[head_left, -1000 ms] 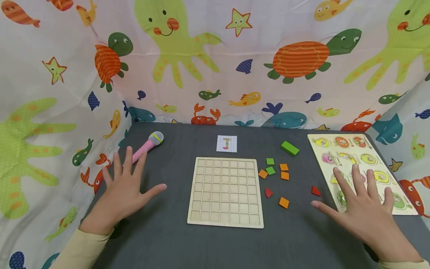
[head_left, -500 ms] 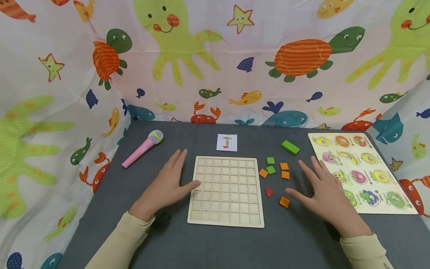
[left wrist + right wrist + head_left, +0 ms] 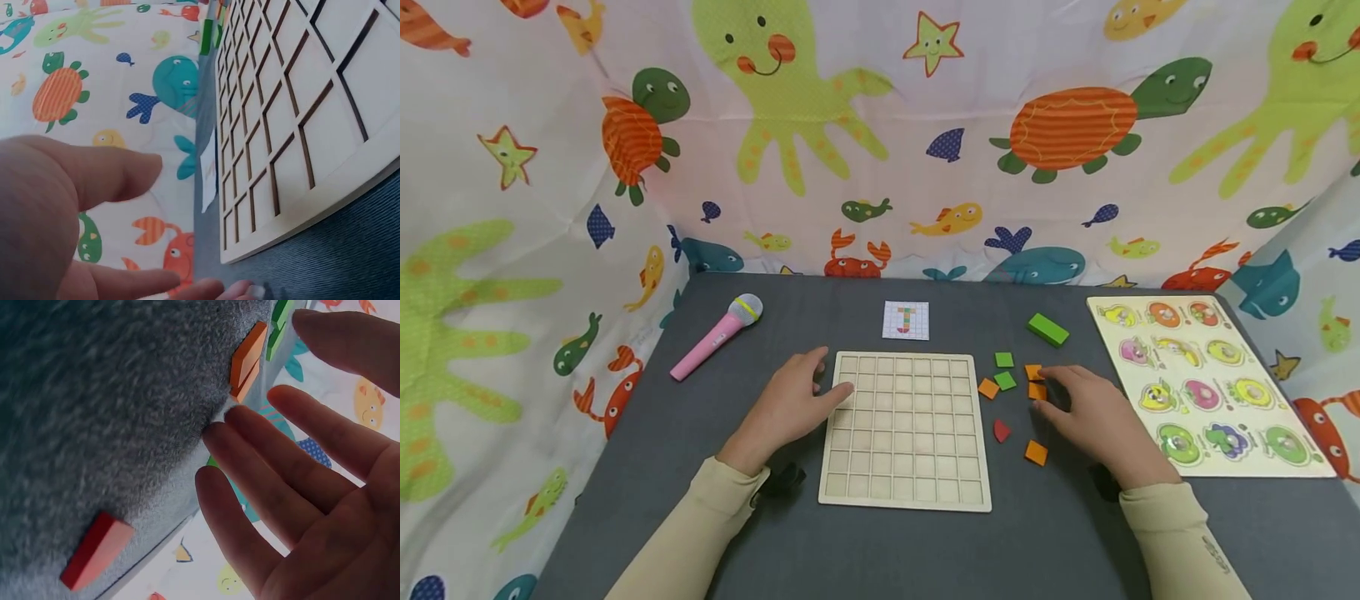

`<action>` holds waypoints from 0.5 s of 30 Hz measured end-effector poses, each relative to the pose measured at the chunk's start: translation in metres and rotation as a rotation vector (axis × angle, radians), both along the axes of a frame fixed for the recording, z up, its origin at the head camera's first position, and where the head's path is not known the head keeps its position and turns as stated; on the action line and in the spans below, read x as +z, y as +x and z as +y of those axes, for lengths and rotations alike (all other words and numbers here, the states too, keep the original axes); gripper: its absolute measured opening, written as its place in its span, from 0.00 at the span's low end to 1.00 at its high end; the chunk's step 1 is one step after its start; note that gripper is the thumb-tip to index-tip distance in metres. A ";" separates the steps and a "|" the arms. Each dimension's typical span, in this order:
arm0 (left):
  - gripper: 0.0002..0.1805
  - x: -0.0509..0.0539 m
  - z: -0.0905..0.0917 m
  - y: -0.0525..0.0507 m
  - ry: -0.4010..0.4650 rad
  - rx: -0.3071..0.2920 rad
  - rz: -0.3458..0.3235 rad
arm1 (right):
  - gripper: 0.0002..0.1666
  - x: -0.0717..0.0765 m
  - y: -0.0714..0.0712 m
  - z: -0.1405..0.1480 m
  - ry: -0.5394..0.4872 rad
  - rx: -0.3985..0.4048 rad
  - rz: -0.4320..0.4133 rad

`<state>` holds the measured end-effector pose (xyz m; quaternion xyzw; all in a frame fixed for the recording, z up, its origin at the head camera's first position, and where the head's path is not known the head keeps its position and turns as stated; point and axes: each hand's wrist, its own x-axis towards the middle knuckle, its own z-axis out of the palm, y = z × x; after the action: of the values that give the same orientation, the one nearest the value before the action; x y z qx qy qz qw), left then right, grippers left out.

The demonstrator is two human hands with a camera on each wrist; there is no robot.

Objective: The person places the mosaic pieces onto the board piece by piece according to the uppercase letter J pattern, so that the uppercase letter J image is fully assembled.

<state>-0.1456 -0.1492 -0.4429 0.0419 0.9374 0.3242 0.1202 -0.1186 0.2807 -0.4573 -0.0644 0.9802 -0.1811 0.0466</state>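
My left hand [image 3: 784,410] hovers at the left edge of a wooden grid board [image 3: 904,429], its thumb over the border. In the left wrist view, the thumb and fingers are apart with nothing between them. My right hand [image 3: 1097,421] reaches over a pair of orange square tiles [image 3: 1035,391], fingertips close beside them. The right wrist view shows its fingers spread, holding nothing, near the orange tiles [image 3: 248,356]. A red piece [image 3: 97,551] there is covered by the hand in the head view. Two green tiles [image 3: 1003,380], another orange tile [image 3: 1036,452] and a red curved piece [image 3: 1001,431] lie nearby.
Behind the board lies a card with a coloured J pattern [image 3: 906,321]. A green block [image 3: 1047,330] sits at the back right. A fruit puzzle board [image 3: 1213,392] is at the right, a pink toy microphone [image 3: 717,337] at the left. A printed curtain [image 3: 880,125] encloses the table.
Both hands have moved inward: the left from near the microphone to the grid board, the right from above the puzzle board to the orange tiles. The right fingers are lowered and less spread.
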 end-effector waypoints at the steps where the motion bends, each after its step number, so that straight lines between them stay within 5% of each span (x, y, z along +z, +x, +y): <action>1: 0.47 0.000 0.000 0.000 -0.002 0.008 -0.003 | 0.34 0.000 -0.001 0.000 -0.001 -0.004 0.003; 9: 0.38 -0.005 -0.006 -0.001 -0.034 0.062 0.026 | 0.26 0.000 -0.004 0.000 -0.006 -0.010 0.014; 15: 0.32 -0.009 -0.009 -0.001 -0.008 0.087 -0.054 | 0.22 -0.002 -0.009 0.002 -0.022 0.018 0.006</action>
<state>-0.1466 -0.1583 -0.4514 -0.0083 0.9361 0.3262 0.1311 -0.1272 0.2829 -0.4594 -0.0742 0.9778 -0.1911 0.0444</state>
